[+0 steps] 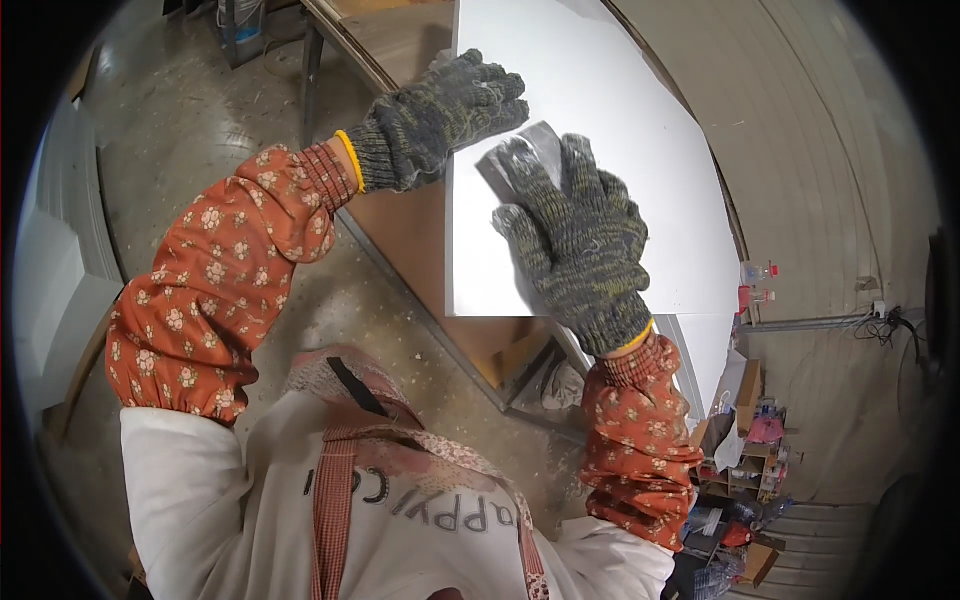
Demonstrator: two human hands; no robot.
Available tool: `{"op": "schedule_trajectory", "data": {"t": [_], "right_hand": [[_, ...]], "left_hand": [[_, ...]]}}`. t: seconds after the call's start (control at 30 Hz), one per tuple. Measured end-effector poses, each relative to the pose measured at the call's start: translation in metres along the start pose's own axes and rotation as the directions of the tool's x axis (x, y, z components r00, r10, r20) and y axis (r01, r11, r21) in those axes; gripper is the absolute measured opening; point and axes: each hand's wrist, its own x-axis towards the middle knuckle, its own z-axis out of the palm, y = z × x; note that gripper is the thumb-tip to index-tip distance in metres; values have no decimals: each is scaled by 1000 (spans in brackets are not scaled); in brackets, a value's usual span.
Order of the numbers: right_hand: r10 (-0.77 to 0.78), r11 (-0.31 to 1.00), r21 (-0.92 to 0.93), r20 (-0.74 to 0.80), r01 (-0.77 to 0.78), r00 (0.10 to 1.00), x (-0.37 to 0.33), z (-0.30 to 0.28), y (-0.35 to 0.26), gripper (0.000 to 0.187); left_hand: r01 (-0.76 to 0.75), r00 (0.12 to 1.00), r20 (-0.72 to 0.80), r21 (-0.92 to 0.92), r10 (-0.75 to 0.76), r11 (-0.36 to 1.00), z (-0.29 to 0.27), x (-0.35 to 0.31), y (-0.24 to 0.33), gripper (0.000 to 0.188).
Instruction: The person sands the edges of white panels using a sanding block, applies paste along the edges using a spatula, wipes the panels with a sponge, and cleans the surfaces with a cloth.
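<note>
My left hand lies at the far-left edge of the white panel, fingers close together, presumably to steady it; I cannot tell whether they grip. To the right and nearer, my right hand partly covers a flat grey piece on the panel, fingers apart, likely spreading pressure; any clamping is hidden.

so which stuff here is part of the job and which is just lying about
In use:
white board
grey block, under the right hand
left hand, at the board's edge

Just lying about:
clear bottle
cardboard box
cables, hanging by the wall
</note>
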Motion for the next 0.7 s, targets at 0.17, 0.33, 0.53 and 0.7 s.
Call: {"op": "schedule_trajectory", "data": {"t": [0.17,0.33,0.53,0.7], "right_hand": [[-188,944,-249,138,218,972,-38,-14,11,58],[-119,991,-45,76,122,990,-14,-25,-9,50],[-97,975,-181,182,131,978,-61,-45,0,50],[-272,936,-163,225,311,936,-41,-47,-7,47]], "left_hand": [[-80,976,-193,129,104,988,47,18,-2,43],[5,964,-264,117,26,993,31,-15,-18,42],[-70,901,-426,54,87,996,58,5,-19,42],[60,898,-437,241,53,969,65,-10,-42,40]]}}
